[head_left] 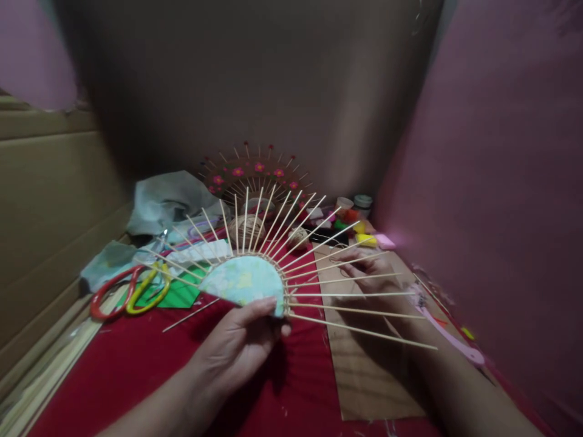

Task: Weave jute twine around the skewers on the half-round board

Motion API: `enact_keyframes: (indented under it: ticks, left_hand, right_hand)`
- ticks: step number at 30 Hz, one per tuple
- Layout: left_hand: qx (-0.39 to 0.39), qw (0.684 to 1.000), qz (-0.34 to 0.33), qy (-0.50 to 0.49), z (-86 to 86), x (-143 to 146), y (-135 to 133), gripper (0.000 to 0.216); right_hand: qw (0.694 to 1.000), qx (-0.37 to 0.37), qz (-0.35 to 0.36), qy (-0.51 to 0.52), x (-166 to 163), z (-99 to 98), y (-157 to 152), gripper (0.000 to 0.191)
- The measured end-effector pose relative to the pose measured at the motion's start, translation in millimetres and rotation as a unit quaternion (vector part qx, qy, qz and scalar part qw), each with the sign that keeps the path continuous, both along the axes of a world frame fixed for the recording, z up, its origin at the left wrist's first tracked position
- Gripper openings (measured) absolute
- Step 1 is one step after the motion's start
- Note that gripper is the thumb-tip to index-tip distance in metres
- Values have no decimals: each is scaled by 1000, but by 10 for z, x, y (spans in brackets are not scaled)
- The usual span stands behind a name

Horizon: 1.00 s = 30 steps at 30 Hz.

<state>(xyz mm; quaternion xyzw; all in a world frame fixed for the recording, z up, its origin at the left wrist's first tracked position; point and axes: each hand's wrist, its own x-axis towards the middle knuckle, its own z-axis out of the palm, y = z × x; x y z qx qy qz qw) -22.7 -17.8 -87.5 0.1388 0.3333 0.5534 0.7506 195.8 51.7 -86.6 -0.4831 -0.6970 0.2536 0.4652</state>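
Observation:
My left hand [252, 340] grips the lower right corner of a half-round fan frame [248, 276], thumb on top and fingers underneath. Pale blue patterned fabric covers its half disc, and several thin bamboo sticks spread out from the curved edge. Brown twine is woven around the stick bases along that edge. Behind the sticks on the right, my right hand [368, 270] has its fingers pinched together, with a thin dark strand of twine [339, 258] looping by the fingertips. Sticks partly cover this hand. Behind the frame sit a ball of twine [247, 232] and a smaller ball [298, 237].
Scissors [116, 294] with red and yellow handles lie left, near green paper [177, 291] and crumpled fabric [166, 200]. A flower-decorated fan [259, 168] stands at the back. Cardboard [364, 364] lies on red cloth [136, 364]. A pink tool [450, 340] is at right.

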Motion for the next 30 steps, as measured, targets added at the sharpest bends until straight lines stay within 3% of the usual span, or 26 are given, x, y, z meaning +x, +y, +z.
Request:
enact_keyframes:
  ticks: [4,9,13,20,26,30]
  left_hand:
    - [-25,999,30,5,19,-3,25,16]
    - [-19,999,45,9,17,-30,52,15]
    - [-38,997,62,17,29,-46,65,15]
    - [-30,998,54,31,26,-51,63,15]
    - [-30,998,42,23,18,-43,56,15]
    - [-4,1000,-8,3,8,-61,5,13]
  right_hand:
    - [997,4,-52,49,166,63,67,19]
    - [982,-145,10,121,322,74,173,28]
    - [979,-124,11,161,404,101,193,26]
    - [942,-112,5,316,408,169,135,22]
    - [932,-111,0,344,392,126,214,23]
    - [941,-141,-2,307,199,6,185,20]
